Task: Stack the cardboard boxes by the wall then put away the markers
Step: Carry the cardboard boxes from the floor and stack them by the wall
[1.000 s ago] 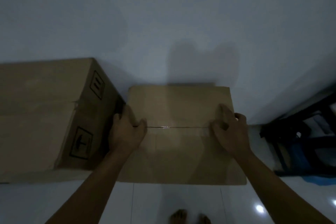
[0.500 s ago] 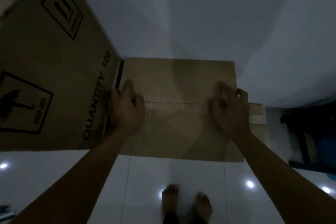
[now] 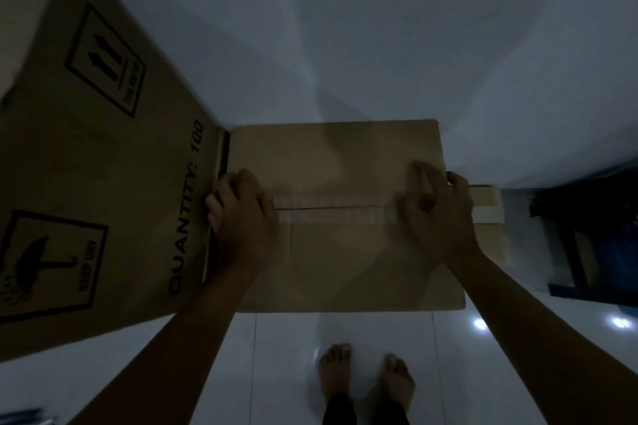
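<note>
Both hands grip the taped box point(image 3: 345, 228) at its side edges; left hand point(image 3: 241, 217) and right hand point(image 3: 438, 214) have fingers curled over them. It looks stiff and bulky, probably light; hold low at opposite sides.

1. "QUANTITY: 100" is printed in dark capitals along the side of the large cardboard box point(image 3: 103, 162), running up the face just beside the left hand point(image 3: 241, 217).
2. A framed sign with two upward arrows is printed on the same face, well above and to the left of the left hand; the small line under the arrows is too blurred to be read.
3. A framed umbrella sign is printed lower on that face, to the left of the left hand, with "KEEP DRY" set sideways along its right edge.
</note>
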